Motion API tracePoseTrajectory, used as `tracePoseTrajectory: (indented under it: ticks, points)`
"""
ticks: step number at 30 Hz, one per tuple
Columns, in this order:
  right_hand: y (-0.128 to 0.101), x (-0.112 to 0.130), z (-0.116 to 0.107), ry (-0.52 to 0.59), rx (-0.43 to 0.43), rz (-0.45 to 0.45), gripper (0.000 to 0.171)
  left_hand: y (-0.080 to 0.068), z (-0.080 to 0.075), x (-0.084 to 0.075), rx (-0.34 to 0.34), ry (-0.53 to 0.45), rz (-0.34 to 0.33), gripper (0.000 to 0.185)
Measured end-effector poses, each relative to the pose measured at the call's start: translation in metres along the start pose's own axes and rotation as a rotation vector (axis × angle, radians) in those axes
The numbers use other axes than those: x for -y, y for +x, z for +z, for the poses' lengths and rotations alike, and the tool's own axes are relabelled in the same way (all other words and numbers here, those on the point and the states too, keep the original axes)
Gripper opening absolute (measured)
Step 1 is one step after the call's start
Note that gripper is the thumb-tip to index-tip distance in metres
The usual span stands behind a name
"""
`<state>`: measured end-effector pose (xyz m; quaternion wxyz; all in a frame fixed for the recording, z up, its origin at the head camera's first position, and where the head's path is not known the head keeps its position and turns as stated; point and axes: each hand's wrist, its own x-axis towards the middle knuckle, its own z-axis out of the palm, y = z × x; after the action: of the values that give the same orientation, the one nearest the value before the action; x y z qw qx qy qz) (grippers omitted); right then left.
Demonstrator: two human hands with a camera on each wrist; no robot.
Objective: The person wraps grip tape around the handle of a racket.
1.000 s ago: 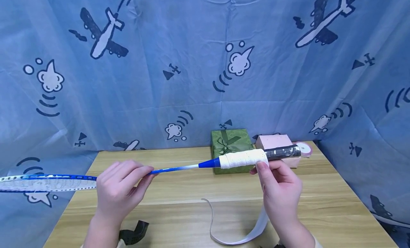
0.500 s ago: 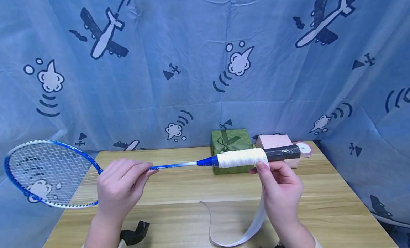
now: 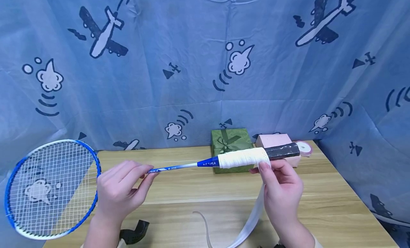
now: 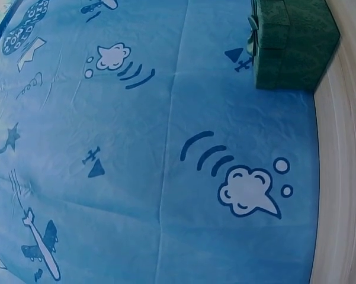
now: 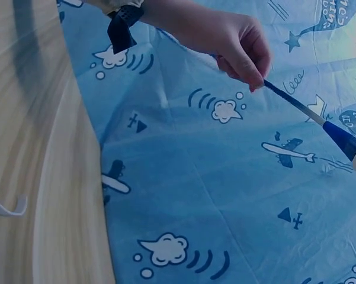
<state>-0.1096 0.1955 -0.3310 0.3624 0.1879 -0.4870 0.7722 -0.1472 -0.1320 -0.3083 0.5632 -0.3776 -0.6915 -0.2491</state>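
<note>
A blue and white badminton racket (image 3: 179, 166) is held level above the table, its strung head out to the left. My left hand (image 3: 120, 191) pinches the shaft between thumb and fingers; the right wrist view also shows this left hand (image 5: 237, 47) on the shaft. White perforated grip tape (image 3: 241, 158) is wound over the handle from the blue cone (image 3: 208, 162) rightward. Beyond it, the handle's black end (image 3: 283, 150) is uncovered. My right hand (image 3: 283, 196) pinches the tape where it leaves the handle, and its loose tail hangs in a curve below.
At the back of the wooden table (image 3: 173, 194) stand a green gift box (image 3: 232, 138) with a bow and a pink box (image 3: 272, 139). A pink-and-white spool (image 3: 304, 147) lies beside them. A blue airplane-print curtain (image 3: 192, 80) hangs close behind.
The racket has turned about its length, so its head has gone from edge-on to showing its full string face. The tape's loose tail has shifted left and down. Both hands stay nearly in place.
</note>
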Motion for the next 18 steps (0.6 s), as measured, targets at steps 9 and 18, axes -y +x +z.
tracePoseTrajectory:
  ticks: [9,18]
  points:
    - [0.0003,-0.0031,-0.0002,0.023,0.021,-0.011,0.014,-0.0060,-0.0004,0.0011,0.075,0.014,-0.022,0.032]
    - [0.0019,-0.0022,-0.0009,0.037,0.063,-0.031,0.006,-0.0086,0.0009,0.0023,0.084,0.018,-0.023,0.032]
